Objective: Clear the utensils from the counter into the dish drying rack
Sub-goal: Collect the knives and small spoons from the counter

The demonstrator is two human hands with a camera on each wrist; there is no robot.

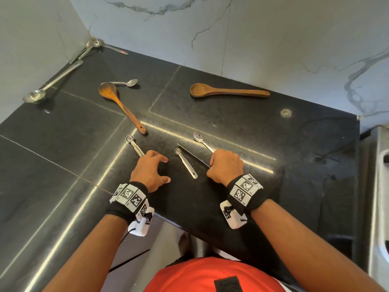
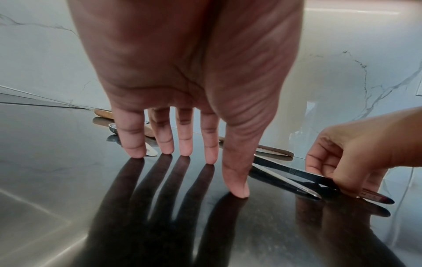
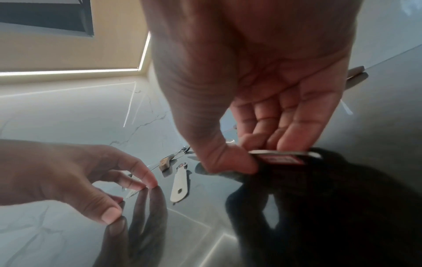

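Several utensils lie on the black counter (image 1: pixel 231 127). My right hand (image 1: pixel 212 163) pinches the handle of a knife (image 1: pixel 192 154) between thumb and fingers; a red label shows on that handle (image 3: pixel 283 159). A teaspoon (image 1: pixel 199 137) runs under this hand, and I cannot tell whether it is held too. My left hand (image 1: pixel 162 168) is spread, its fingertips (image 2: pixel 137 151) touching the counter at the handle end of a steel measuring spoon (image 1: pixel 131 142). A smaller measuring spoon (image 1: pixel 186 163) lies between the hands.
Farther back lie two wooden spoons (image 1: pixel 120 104) (image 1: pixel 227 92), a teaspoon (image 1: pixel 128 82), a long steel ladle (image 1: pixel 52 83) and more spoons in the wall corner (image 1: pixel 94 45). A grey metal surface (image 1: pixel 379 175) adjoins the counter at the right edge. Marble walls close the back and left.
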